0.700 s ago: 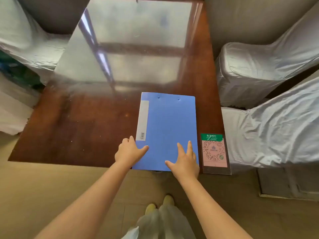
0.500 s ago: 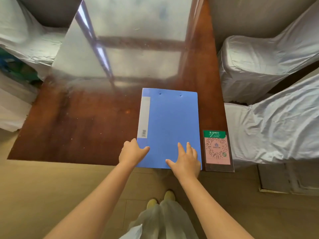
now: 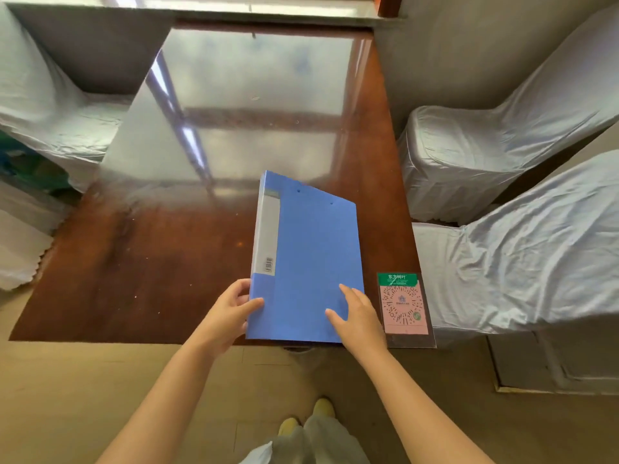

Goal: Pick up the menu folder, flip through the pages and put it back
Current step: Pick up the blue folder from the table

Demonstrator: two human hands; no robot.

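Observation:
A blue menu folder (image 3: 311,256) with a grey spine label is closed and tilted, its spine side raised off the glossy brown table (image 3: 150,262). My left hand (image 3: 227,313) grips the folder's near left corner, thumb on the cover and fingers under the spine. My right hand (image 3: 360,316) lies flat on the near right part of the cover, fingers spread.
A pink and green QR code card (image 3: 403,304) in a clear stand lies at the table's near right corner, just right of the folder. Chairs in white covers stand to the right (image 3: 502,182) and left (image 3: 50,122). The near table edge runs under my wrists.
The folder lay flat on the table before; its left spine side has now lifted in my left hand. My right hand stays on the cover.

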